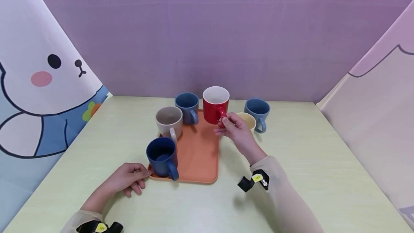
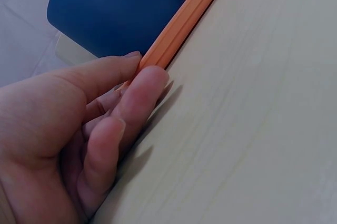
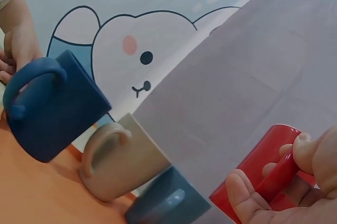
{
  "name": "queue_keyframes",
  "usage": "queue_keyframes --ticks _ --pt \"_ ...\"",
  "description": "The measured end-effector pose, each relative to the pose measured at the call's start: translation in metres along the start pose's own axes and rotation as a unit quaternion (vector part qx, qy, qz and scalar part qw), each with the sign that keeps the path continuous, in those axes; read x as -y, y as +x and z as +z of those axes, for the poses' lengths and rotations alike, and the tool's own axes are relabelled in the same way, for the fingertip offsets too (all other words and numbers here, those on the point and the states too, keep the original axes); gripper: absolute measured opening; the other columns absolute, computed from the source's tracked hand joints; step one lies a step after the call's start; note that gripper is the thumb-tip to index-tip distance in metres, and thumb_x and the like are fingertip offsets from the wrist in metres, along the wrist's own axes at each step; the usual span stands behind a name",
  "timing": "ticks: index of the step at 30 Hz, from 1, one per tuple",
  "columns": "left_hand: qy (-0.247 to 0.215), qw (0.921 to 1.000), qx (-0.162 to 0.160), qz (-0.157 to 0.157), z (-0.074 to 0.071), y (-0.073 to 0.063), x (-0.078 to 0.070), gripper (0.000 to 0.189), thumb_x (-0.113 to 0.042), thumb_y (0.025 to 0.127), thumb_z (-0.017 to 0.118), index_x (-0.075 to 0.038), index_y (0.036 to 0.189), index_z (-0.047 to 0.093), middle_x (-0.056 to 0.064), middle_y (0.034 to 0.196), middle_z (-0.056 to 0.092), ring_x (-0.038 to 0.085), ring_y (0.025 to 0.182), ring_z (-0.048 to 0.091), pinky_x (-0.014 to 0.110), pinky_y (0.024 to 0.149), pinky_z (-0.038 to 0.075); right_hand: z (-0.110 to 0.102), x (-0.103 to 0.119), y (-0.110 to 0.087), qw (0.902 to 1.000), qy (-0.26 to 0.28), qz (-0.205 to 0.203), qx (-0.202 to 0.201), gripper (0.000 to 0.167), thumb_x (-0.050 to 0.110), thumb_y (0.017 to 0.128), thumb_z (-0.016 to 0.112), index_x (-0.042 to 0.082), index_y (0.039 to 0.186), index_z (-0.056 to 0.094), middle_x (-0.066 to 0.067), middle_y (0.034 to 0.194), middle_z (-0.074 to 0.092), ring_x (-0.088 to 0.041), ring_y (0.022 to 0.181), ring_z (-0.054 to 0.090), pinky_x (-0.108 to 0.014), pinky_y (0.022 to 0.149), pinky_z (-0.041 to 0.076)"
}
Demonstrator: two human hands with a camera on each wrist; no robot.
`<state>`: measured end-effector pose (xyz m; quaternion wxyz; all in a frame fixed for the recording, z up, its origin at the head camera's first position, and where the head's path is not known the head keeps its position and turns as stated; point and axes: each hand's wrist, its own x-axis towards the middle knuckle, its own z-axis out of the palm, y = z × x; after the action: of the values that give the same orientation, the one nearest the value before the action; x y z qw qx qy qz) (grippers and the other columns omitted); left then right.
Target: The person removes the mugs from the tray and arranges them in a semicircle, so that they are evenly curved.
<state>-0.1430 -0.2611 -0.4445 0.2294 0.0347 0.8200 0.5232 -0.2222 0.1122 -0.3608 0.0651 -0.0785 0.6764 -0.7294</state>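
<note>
My right hand (image 1: 240,135) grips the handle of a red mug (image 1: 212,112) with a white inside, held upright over the far right part of the orange tray (image 1: 201,155). In the right wrist view, thumb and fingers close round that handle. At the tray's near left corner, my left hand (image 1: 128,178) pinches the rim between thumb and fingers, as the left wrist view shows. Along the tray's left side stand a dark blue mug (image 1: 161,161) nearest me, a beige mug (image 1: 169,122) behind it, and a lighter blue mug (image 1: 186,108) at the back.
Right of the tray, a pale yellow mug (image 1: 248,120) is partly hidden by my right hand. Beside it stands another blue mug (image 1: 257,108). A purple cloth (image 1: 200,39) backs the light table (image 1: 310,161), and printed cloths flank both sides.
</note>
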Motion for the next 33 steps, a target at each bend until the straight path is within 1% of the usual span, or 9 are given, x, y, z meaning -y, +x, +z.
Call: queue_keyframes --ticks 4,7,11,15,19,25,26,33 --pt "0.0 1.0 0.001 0.002 0.0 0.0 0.001 0.029 -0.031 0.1 0.061 -0.003 0.096 0.066 0.006 0.072 0.068 0.02 0.059 0.068 0.029 0.042 0.048 -0.009 0.005 -0.003 0.9998 0.011 -0.015 0.003 0.026 0.011 0.105 0.05 -0.006 0.124 0.052 -0.015 0.104 0.058 -0.023 0.091 0.07 -0.036 0.086 0.056" --pt "-0.002 1.0 0.0 0.001 0.0 0.001 0.001 0.029 -0.031 0.1 0.061 -0.003 0.096 0.065 0.005 0.072 0.068 0.02 0.059 0.068 0.028 0.042 0.048 -0.018 0.009 -0.004 0.9992 0.021 -0.033 -0.004 0.027 0.01 0.105 0.05 -0.008 0.125 0.051 -0.011 0.1 0.059 -0.022 0.088 0.071 -0.036 0.084 0.056" --pt "-0.007 1.0 -0.002 0.002 0.001 0.001 0.003 0.029 -0.03 0.101 0.06 -0.002 0.097 0.065 0.005 0.072 0.067 0.019 0.058 0.068 0.028 0.042 0.047 -0.028 0.013 -0.007 0.9985 0.027 -0.045 -0.017 0.028 0.013 0.105 0.05 -0.007 0.124 0.05 -0.011 0.101 0.06 -0.021 0.087 0.071 -0.037 0.086 0.056" --pt "-0.008 1.0 -0.001 0.002 0.001 0.0 0.004 0.029 -0.029 0.101 0.059 -0.002 0.097 0.065 0.005 0.071 0.067 0.019 0.057 0.068 0.028 0.042 0.047 -0.038 0.015 -0.011 0.998 0.02 -0.054 -0.026 0.031 0.016 0.105 0.05 -0.008 0.124 0.049 -0.013 0.103 0.061 -0.02 0.088 0.071 -0.037 0.086 0.056" --pt "-0.008 1.0 -0.002 0.001 0.001 0.0 0.004 0.029 -0.03 0.102 0.059 -0.002 0.097 0.065 0.004 0.071 0.067 0.019 0.058 0.068 0.028 0.042 0.047 -0.049 0.017 -0.014 0.9965 0.022 -0.074 -0.032 0.034 0.017 0.105 0.05 -0.01 0.125 0.047 -0.012 0.1 0.061 -0.022 0.088 0.071 -0.035 0.085 0.056" --pt "-0.007 1.0 -0.002 0.0 0.001 0.001 0.003 0.029 -0.031 0.101 0.06 -0.003 0.096 0.065 0.005 0.071 0.067 0.019 0.058 0.068 0.027 0.042 0.046 -0.068 0.018 -0.016 0.9922 0.034 -0.108 -0.053 0.021 0.012 0.105 0.05 -0.007 0.112 0.054 -0.01 0.093 0.061 -0.02 0.082 0.071 -0.031 0.08 0.057" --pt "-0.007 1.0 -0.002 0.0 0.001 0.0 0.003 0.029 -0.031 0.101 0.06 -0.003 0.096 0.065 0.005 0.071 0.067 0.019 0.058 0.068 0.027 0.042 0.047 -0.071 0.018 -0.017 0.9917 0.033 -0.111 -0.056 0.018 0.011 0.105 0.05 -0.005 0.11 0.055 -0.01 0.092 0.062 -0.019 0.081 0.071 -0.031 0.08 0.057" --pt "-0.008 1.0 -0.005 0.001 0.001 -0.001 0.003 0.028 -0.03 0.101 0.059 -0.002 0.097 0.064 0.005 0.071 0.067 0.018 0.057 0.067 0.027 0.042 0.046 -0.091 0.021 -0.022 0.9883 0.054 -0.125 -0.069 0.014 0.012 0.104 0.053 0.001 0.107 0.06 -0.006 0.089 0.059 -0.016 0.08 0.072 -0.028 0.08 0.057"
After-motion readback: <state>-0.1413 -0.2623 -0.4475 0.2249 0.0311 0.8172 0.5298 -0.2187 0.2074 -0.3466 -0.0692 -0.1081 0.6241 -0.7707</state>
